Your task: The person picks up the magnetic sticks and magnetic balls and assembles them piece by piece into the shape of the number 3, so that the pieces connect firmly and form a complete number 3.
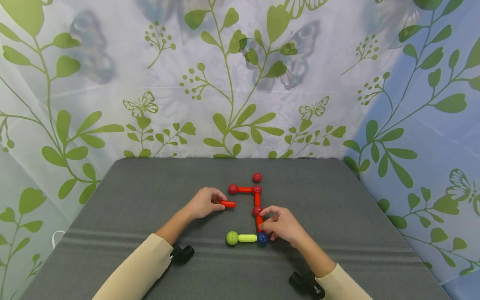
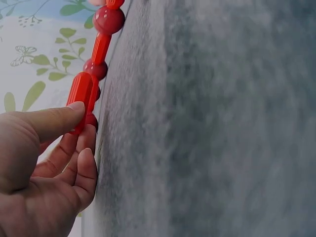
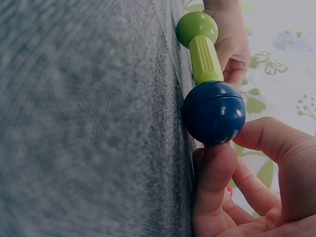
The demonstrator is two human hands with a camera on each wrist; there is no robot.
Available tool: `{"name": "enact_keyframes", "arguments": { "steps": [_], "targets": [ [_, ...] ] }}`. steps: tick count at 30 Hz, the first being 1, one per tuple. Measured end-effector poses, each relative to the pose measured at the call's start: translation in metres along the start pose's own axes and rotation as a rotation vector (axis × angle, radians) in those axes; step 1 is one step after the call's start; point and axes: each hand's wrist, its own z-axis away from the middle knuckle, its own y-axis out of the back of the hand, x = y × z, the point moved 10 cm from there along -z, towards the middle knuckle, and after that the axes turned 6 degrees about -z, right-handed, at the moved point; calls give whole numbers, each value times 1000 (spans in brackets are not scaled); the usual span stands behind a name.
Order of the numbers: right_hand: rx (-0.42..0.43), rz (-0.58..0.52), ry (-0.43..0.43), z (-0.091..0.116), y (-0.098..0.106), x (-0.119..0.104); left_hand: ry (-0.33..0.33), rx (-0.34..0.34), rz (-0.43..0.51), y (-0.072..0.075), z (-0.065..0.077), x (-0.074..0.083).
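Observation:
My left hand pinches a loose red magnetic rod between thumb and fingers, left of a chain of rods and balls. In the left wrist view, the ribbed side of that rod shows above the thumb. My right hand grips the lower red rod of the chain, between a red ball and a blue ball. Seen from the right wrist, its fingers lie close to the blue ball, which hides most of the grip. A yellow-green rod joins the blue ball to a green ball.
Farther up, a red rod leads to a red corner ball, and another red rod runs left to a red end ball. A separate red ball lies behind. Grey cloth covers the table; a leaf-print curtain hangs beyond.

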Motion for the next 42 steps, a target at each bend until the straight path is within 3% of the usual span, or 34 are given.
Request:
{"name": "enact_keyframes", "arguments": {
  "steps": [11, 18, 24, 42],
  "targets": [
    [11, 8, -3, 0, 0, -1, -9, -39, 94, -18, -2, 15],
    [27, 20, -10, 0, 0, -2, -35, -66, 100, -26, -2, 28],
    [31, 21, -9, 0, 0, -3, -51, -79, 112, -29, -4, 37],
    [20, 24, 1, 0, 0, -3, -49, -67, 108, -33, -7, 44]
  ]
}}
